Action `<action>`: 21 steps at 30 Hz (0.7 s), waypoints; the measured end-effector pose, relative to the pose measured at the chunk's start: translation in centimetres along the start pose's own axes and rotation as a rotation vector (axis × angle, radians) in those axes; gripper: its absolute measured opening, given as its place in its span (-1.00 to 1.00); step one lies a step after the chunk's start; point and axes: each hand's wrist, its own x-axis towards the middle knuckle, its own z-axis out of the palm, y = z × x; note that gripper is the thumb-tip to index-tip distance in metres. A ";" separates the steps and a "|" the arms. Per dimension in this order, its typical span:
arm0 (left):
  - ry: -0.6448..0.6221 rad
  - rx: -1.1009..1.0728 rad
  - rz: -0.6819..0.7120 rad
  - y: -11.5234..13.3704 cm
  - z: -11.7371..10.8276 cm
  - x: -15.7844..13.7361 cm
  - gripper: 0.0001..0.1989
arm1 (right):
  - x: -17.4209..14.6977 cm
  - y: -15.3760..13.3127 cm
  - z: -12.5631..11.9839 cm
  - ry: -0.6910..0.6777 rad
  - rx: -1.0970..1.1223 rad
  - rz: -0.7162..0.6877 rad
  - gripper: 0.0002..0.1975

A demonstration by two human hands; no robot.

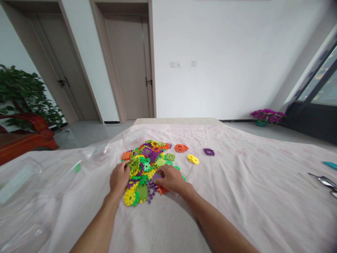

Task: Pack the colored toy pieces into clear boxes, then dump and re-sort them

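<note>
A mixed heap of plastic interlocking pieces, some square and toothed, some round and notched, lies on the cloth in front of me. They are purple, green, yellow, orange and olive. At the heap's left edge my left hand has its fingers curled at an olive-green toothed piece; its grip is partly hidden. Thumb and fingers of my right hand close on a purple toothed piece at the near right side. Beyond the heap lie orange pieces, yellow round pieces and a purple piece.
Clear plastic containers stand along the left, one with a green mark. A pale patterned cloth covers the table. Eyeglasses and a teal object lie at the far right. A red wooden chair stands left.
</note>
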 end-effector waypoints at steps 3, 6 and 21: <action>-0.002 0.006 0.000 0.0 0.0 0.0 -0.64 | 0.0 -0.2 0.1 0.016 -0.027 0.007 -0.70; -0.004 0.011 -0.008 0.0 0.0 0.0 -0.64 | 0.3 0.2 0.4 0.016 0.066 0.067 -0.76; 0.004 -0.012 0.013 -0.1 0.0 0.0 -0.62 | 2.3 3.1 -0.3 0.376 0.980 0.191 -0.67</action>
